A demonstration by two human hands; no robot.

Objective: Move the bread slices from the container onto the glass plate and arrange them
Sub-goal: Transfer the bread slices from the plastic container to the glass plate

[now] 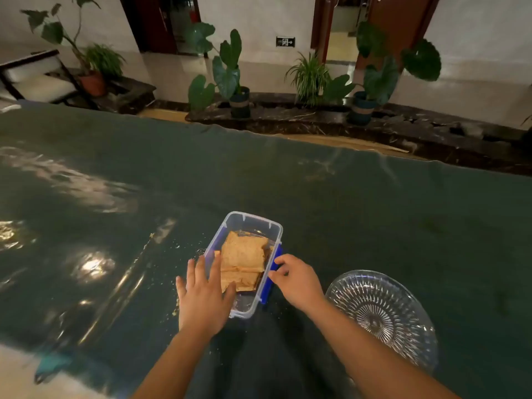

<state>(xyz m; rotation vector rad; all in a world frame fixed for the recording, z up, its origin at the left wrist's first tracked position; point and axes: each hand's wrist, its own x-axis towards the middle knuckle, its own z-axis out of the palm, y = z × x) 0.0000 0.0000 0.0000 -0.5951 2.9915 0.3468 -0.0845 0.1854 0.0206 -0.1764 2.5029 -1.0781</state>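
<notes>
Two bare forearms reach in from the near edge over a dark green tabletop point(374, 203) that shines with reflected light. At the near right lies the glass plate point(383, 315), clear and cut with a radiating pattern, just right of the right forearm and with nothing on it. The left hand point(203, 298) lies flat with its fingers spread, palm down on the near left corner of the container point(244, 263), its fingertips reaching over the rim toward the bread; it grips nothing. The right hand point(296, 279) is curled against the container's right wall, thumb and fingers pinched on the blue clip point(272, 272) there. The container is a clear plastic box without a lid, standing between the two hands, left of the plate and apart from it. Inside it lie the bread slices point(244, 260), toasted brown and overlapping in a low stack. Crumbs point(172, 283) dot the tabletop left of the box. Beyond the far edge, potted plants point(230, 73) stand along a dark stone ledge by a white wall.
</notes>
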